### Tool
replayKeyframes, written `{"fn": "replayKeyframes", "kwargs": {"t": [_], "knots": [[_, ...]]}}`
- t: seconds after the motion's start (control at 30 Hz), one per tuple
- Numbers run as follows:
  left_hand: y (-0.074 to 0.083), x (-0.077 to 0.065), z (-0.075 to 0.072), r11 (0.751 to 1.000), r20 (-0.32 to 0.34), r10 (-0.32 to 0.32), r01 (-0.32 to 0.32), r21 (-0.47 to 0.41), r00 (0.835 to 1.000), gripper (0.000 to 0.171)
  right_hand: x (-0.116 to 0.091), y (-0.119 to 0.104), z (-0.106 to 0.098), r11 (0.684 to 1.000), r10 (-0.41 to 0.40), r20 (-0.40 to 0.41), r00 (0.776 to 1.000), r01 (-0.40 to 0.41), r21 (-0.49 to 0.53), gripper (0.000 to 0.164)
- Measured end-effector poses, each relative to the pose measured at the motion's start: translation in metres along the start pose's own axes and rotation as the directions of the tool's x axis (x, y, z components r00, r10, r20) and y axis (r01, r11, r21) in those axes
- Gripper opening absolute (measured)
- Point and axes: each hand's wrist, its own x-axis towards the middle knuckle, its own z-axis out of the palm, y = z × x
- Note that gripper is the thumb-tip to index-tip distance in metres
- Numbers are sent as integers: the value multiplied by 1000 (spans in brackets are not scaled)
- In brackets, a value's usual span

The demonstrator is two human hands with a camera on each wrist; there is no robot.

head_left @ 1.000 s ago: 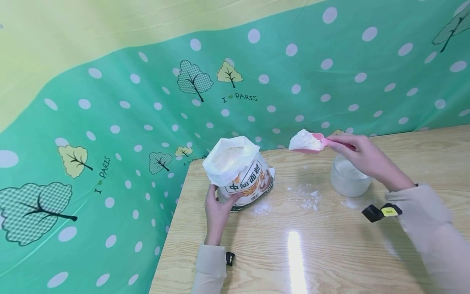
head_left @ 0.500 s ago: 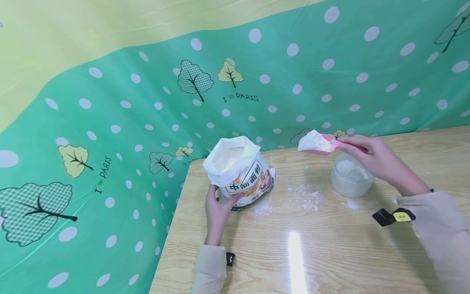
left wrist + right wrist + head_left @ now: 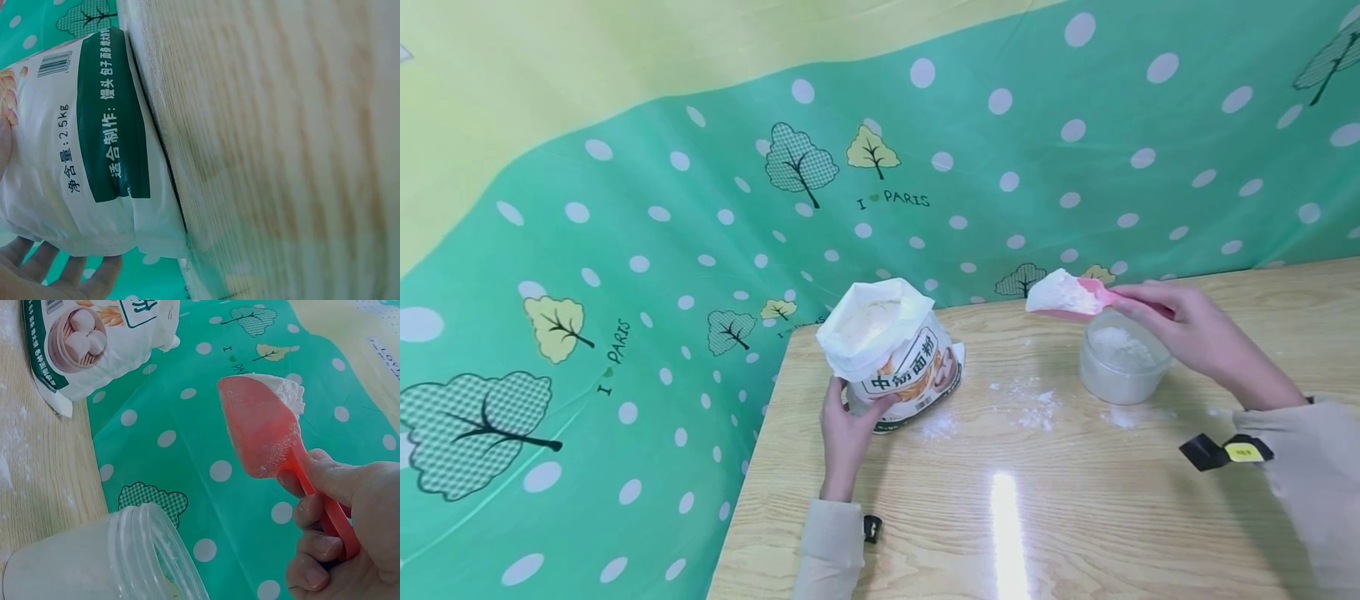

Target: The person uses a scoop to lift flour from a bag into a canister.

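A white flour bag (image 3: pixel 917 375), rolled open at the top, stands at the table's left back. My left hand (image 3: pixel 847 429) holds it low on its near left side, thumb across the front; in the left wrist view several fingers (image 3: pixel 75 272) reach along the side. My right hand (image 3: pixel 1187 321) grips the handle of a pink scoop (image 3: pixel 259 425). White flour (image 3: pixel 1060 292) is heaped in the scoop, which hangs in the air beside and above the rim of a clear jar (image 3: pixel 1123 379). Some white powder lies inside the jar.
Scattered flour (image 3: pixel 1037 408) dusts the wooden table (image 3: pixel 925 517) between bag and jar. Behind and to the left hangs a green dotted cloth (image 3: pixel 715 250) printed with trees, close to the bag and the table's edge.
My right hand has moved right with the loaded scoop, bringing it nearer the jar and uncovering more of the jar's mouth. The left hand and the bag have stayed put.
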Motion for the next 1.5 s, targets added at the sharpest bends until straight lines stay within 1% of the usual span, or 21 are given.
{"fn": "replayKeyframes", "kwargs": {"t": [0.13,0.33,0.53,0.73,0.97,1.13,1.33,1.5], "knots": [[0,0,0,1000,-3,-9,9,3,1000,77,-2,3,-4,1000,13,15,1000,-13,13,51],[0,0,1,1000,3,-13,13,5,1000,78,-6,12,-8,999,30,11,999,-31,15,48],[1,1,0,1000,5,-21,21,21,1000,80,-12,19,-11,1000,16,-28,999,-16,20,44],[1,1,0,1000,8,-16,15,18,1000,80,-17,27,-12,999,-2,-66,998,4,41,41],[1,0,0,1000,4,-20,20,20,1000,79,-23,35,-15,998,65,-49,997,-65,6,47],[1,0,0,1000,2,-22,22,20,1000,79,-26,41,-18,998,67,-56,996,-67,0,46],[1,1,0,1000,5,-12,12,16,1000,78,-29,48,-21,997,69,-70,995,-71,-32,46],[0,0,0,1000,3,-2,2,9,1000,78,-32,53,-25,994,93,-70,993,-96,-45,47]]}}
